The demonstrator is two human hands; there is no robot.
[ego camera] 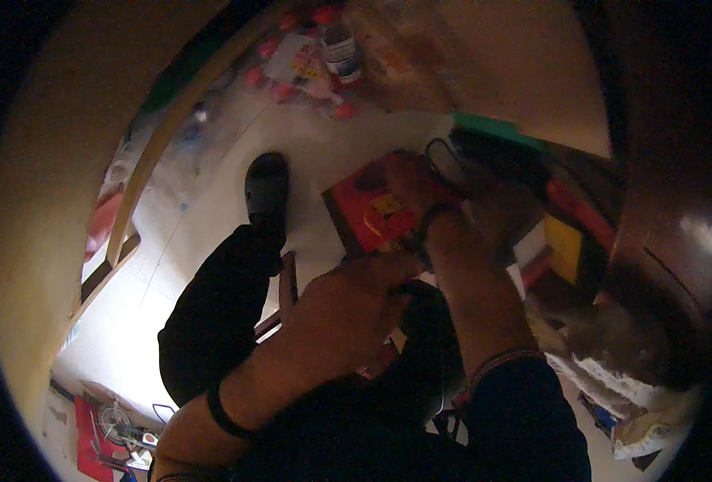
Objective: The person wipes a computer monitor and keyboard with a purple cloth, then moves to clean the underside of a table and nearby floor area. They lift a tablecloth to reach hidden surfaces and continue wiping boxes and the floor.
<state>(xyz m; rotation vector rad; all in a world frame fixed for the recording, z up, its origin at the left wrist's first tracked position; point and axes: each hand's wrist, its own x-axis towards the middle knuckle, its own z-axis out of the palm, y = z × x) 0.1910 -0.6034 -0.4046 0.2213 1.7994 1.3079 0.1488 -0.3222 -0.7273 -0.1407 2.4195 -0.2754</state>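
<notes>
A red box or packet (371,202) with a yellow mark lies before me, dim and slightly blurred. My right hand (419,187) reaches over its far right part; whether the fingers grip it cannot be made out. Below the near edge of the red thing is my left hand (362,289), its fingers pointing right, towards my right wrist. Blur and shadow hide what those fingers touch. A dark band circles my left wrist, and another sits at my right wrist.
A white bottle (341,54) stands among red round things on the floor at the far side. My shoed foot (266,184) is left of the red thing. A yellow box (563,247) and crumpled cloth (609,343) lie at right. A wooden frame edge (145,162) curves along the left.
</notes>
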